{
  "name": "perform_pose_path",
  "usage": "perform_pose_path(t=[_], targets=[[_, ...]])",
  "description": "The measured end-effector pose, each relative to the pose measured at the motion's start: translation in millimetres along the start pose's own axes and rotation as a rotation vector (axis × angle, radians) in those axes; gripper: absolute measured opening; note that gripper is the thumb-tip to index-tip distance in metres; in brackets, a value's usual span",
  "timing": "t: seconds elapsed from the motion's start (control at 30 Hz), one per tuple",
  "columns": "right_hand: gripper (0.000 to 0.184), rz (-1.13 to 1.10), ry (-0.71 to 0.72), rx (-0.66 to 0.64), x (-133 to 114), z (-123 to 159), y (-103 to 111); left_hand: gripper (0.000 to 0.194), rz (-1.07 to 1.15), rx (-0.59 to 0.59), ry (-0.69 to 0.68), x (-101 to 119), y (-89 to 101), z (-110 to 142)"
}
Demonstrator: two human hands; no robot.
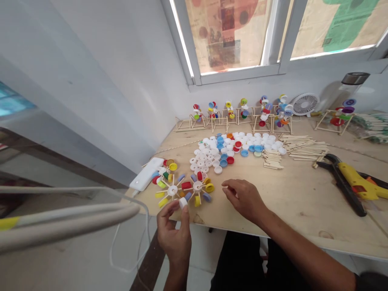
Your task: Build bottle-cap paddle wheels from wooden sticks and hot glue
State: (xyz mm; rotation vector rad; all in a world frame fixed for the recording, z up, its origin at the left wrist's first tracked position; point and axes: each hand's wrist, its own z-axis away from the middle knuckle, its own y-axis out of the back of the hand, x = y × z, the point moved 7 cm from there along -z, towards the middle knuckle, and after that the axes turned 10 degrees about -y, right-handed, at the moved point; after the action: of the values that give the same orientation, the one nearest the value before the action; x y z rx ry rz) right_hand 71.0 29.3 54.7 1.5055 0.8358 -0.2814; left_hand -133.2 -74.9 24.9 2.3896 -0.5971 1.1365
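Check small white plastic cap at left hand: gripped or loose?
Gripped. The cap is pinched between thumb and fingers of the left hand.

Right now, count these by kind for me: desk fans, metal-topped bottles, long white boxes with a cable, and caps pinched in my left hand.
Desk fan: 1
Metal-topped bottle: 1
Long white box with a cable: 1
White cap in your left hand: 1
Total: 4
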Motion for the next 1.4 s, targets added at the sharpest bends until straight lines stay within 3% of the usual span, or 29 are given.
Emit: perform_pose_path(t=[0.47, 0.77, 1.03, 1.2, 1.3, 1.4], targets=[[0.026, -0.043, -0.049, -0.071, 12.1, 11.1, -8.5, 0.033, 0.454, 0.155, 0.154, -39.6, -32.8, -40.6], [0.027, -0.035, -0.057, -0.093, 13.4, 10.6, -12.2, 0.035, 0.542, 0.181, 0.214, -48.8, -50.7, -60.6], [0.025, -0.040, -0.062, -0.091, 17.9, 10.1, -15.1, 0.036, 0.514, 0.206, 0.259, -49.6, -51.2, -63.5], [0.024, -0.054, -0.039, -0.114, 18.4, 13.6, -18.1, 0.033, 0.457, 0.221, 0.147, -22.3, -29.4, -44.5], [0.024, -0.055, -0.036, -0.117, 19.0, 14.1, -18.6, 0.034, 0.479, 0.115, 0.104, 1.2, -23.0, -23.4], [0.025, -0.055, -0.032, -0.114, 19.5, 13.7, -18.8, 0.034, 0.472, -0.185, 0.172, 13.9, -36.8, -3.7]])
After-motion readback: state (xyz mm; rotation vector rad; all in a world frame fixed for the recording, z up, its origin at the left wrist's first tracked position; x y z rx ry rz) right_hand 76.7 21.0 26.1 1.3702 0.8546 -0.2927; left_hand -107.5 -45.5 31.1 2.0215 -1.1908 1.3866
